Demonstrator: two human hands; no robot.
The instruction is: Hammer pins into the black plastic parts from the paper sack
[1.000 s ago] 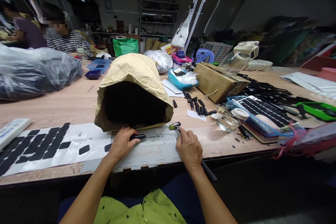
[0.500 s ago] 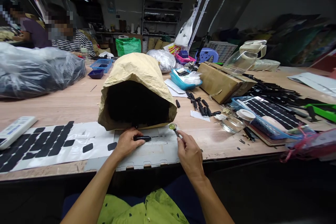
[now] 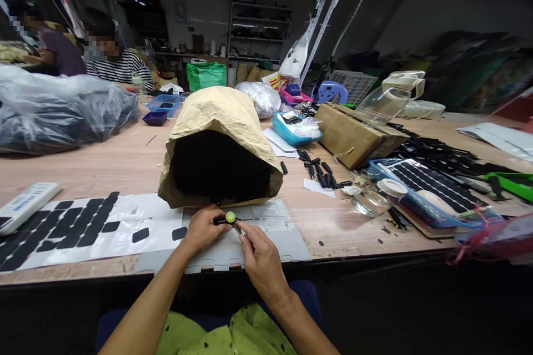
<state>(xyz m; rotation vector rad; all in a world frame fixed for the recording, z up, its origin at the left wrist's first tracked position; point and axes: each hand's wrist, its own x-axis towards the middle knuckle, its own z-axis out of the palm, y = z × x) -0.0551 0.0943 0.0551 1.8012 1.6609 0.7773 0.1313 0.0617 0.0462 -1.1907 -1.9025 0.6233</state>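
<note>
My left hand [image 3: 205,230] is closed on a small black cylindrical piece [image 3: 220,221], much of it hidden by the fingers. Between finger and thumb, my right hand [image 3: 262,255] grips a small tool with a round yellow-green head [image 3: 230,217] and a thin handle. That head is over the end of the black piece; whether they touch I cannot tell. Both hands are just above a grey board [image 3: 287,238] at the table's front edge. Behind them an open brown paper bag [image 3: 220,105] lies on its side, its inside dark.
Black rounded patches [image 3: 85,230] lie on a white sheet to the left, beside a white device [image 3: 29,208]. Several black pieces [image 3: 320,172] are scattered right of the bag, near a cardboard box [image 3: 350,133] and a glass jar [image 3: 370,203]. Two people sit at the far left.
My right hand has moved left with the tool, bringing its round head to the black piece. My left hand has stayed nearly in place, still holding that piece.
</note>
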